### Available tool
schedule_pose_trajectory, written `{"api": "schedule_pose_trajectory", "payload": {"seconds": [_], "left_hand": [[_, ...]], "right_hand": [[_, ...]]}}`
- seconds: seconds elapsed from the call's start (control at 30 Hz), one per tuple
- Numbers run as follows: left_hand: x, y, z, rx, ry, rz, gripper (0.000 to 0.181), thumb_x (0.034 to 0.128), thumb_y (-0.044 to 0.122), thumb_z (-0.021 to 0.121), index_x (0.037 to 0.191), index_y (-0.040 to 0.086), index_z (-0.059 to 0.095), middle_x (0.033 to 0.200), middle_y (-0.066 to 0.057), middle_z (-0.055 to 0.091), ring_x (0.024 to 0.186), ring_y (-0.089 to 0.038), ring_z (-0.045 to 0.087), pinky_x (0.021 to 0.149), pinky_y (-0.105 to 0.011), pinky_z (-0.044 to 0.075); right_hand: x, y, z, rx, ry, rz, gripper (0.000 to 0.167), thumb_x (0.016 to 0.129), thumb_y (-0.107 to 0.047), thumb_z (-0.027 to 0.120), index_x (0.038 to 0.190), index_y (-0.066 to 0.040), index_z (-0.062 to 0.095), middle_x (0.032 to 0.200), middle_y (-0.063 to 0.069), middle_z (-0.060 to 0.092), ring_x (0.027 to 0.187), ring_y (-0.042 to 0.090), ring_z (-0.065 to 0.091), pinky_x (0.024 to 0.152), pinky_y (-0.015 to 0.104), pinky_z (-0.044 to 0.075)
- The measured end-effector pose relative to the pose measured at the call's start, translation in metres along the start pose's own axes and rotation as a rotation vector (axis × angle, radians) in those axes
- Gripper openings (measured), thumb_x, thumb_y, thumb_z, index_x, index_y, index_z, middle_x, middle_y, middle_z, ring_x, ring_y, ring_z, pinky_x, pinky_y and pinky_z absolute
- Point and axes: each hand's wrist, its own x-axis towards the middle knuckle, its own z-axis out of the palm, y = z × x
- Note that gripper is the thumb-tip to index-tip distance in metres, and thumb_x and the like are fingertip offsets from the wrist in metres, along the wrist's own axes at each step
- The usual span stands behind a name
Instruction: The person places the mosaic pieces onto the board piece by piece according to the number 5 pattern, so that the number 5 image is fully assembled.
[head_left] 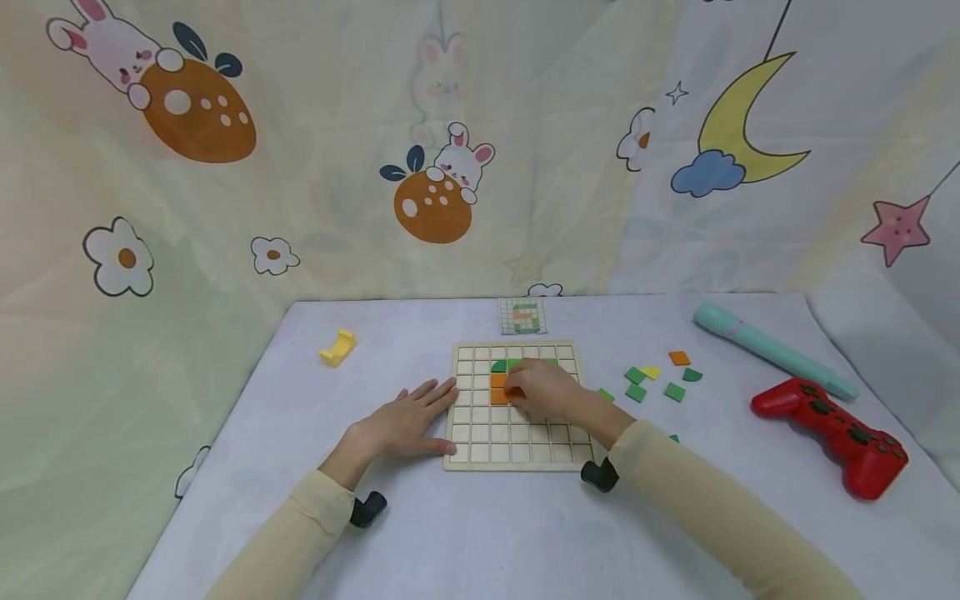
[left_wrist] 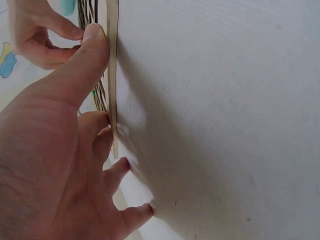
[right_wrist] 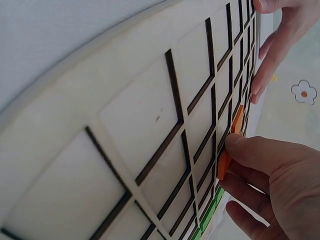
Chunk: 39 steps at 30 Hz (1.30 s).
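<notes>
A wooden grid board [head_left: 480, 457] lies flat on the white table. My left hand [head_left: 408, 423] rests at its left edge, fingers spread and thumb touching the rim; the left wrist view shows the same hand [left_wrist: 60, 125] against the board's side. Over the upper middle of the grid, my right hand [head_left: 547, 390] is lowered. In the right wrist view this hand [right_wrist: 270, 185] pinches an orange tile [right_wrist: 224, 165] between thumb and fingers, at the grid. Orange tiles [head_left: 498, 380] sit left of it, below a dark green rounded tile [head_left: 498, 366] and a green row, partly hidden by the hand.
Several loose tiles [head_left: 674, 392] lie right of the board. Farther right are a teal cylinder [head_left: 772, 350] and a red game controller [head_left: 832, 433]. A small pattern card [head_left: 522, 316] lies behind the board, and a yellow piece [head_left: 338, 348] at the back left.
</notes>
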Motion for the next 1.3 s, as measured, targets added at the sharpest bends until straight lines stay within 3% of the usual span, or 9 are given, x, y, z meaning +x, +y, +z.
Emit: {"api": "schedule_pose_trajectory", "payload": {"seconds": [0.3,0.97,1.13,1.3], "left_hand": [[0.002,0.001,0.000,-0.001,-0.002,-0.015,0.092,0.0854,0.066,0.057,0.156,0.023,0.018,0.164,0.007,0.011,0.152,-0.025,0.012,0.118,-0.056,0.022],[0.001,0.000,0.000,-0.009,0.003,-0.005,0.092,0.0857,0.066,0.056,0.157,0.022,0.017,0.165,0.005,0.010,0.152,-0.026,0.011,0.118,-0.057,0.021],[0.001,0.000,0.001,-0.007,0.002,-0.007,0.093,0.0854,0.066,0.057,0.157,0.023,0.016,0.165,0.006,0.009,0.152,-0.025,0.011,0.118,-0.057,0.021],[0.000,0.001,0.000,-0.004,0.006,-0.008,0.093,0.0850,0.066,0.058,0.156,0.022,0.018,0.165,0.006,0.010,0.152,-0.025,0.011,0.118,-0.057,0.022]], "right_hand": [[-0.005,0.004,0.000,0.013,-0.011,0.009,0.013,0.086,-0.017,0.074,0.099,-0.014,0.076,0.107,0.002,0.070,0.101,0.020,0.064,0.085,0.033,0.055],[-0.008,0.011,0.001,0.051,-0.011,-0.002,0.018,0.087,-0.020,0.073,0.103,-0.013,0.074,0.106,0.001,0.069,0.103,0.019,0.064,0.091,0.034,0.054],[-0.024,0.036,-0.006,0.051,0.031,0.028,0.016,0.089,-0.017,0.070,0.103,-0.011,0.074,0.106,0.002,0.070,0.103,0.021,0.064,0.091,0.037,0.053],[-0.053,0.080,-0.020,0.051,0.027,0.186,0.018,0.091,-0.013,0.067,0.107,-0.007,0.072,0.114,0.010,0.069,0.110,0.030,0.062,0.095,0.046,0.051]]}}
